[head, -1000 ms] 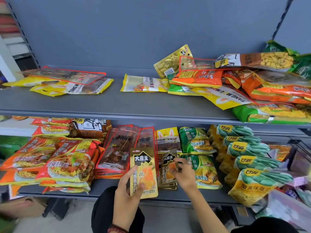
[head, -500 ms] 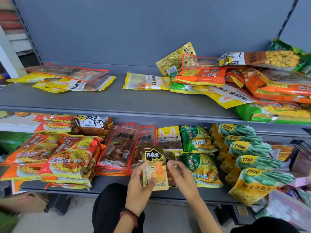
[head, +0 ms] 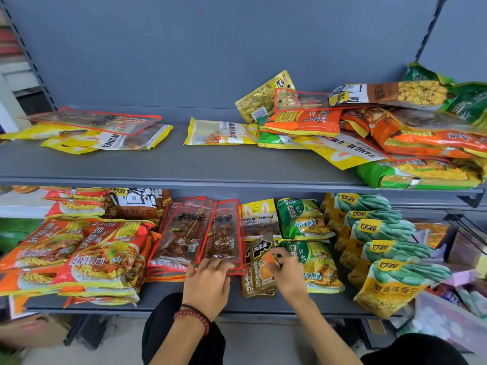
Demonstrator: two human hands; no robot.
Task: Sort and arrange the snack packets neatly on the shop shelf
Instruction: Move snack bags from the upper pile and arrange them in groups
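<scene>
On the lower shelf (head: 163,299), a small brown-gold packet (head: 259,255) stands on top of a short stack of the same packets (head: 257,287). My right hand (head: 288,272) pinches its right edge. My left hand (head: 208,283) lies with its fingers spread on the lower edge of the red-bordered clear skewer packets (head: 189,233), just left of that stack. Orange noodle packs (head: 100,259) lie at the left, green noodle packs (head: 303,222) to the right of the stack, and a yellow rabbit-ear packet (head: 261,219) behind it.
Green-and-yellow bean bags (head: 382,229) stand in a row at the lower right. On the upper shelf (head: 184,164), a mixed heap of packets (head: 395,135) fills the right end. A yellow packet (head: 221,133) lies mid-shelf and yellow and clear packets (head: 105,135) at the left.
My left hand let go of the small brown-gold packet and moved left onto the red-bordered packets. The packet now sits on its stack under my right hand.
</scene>
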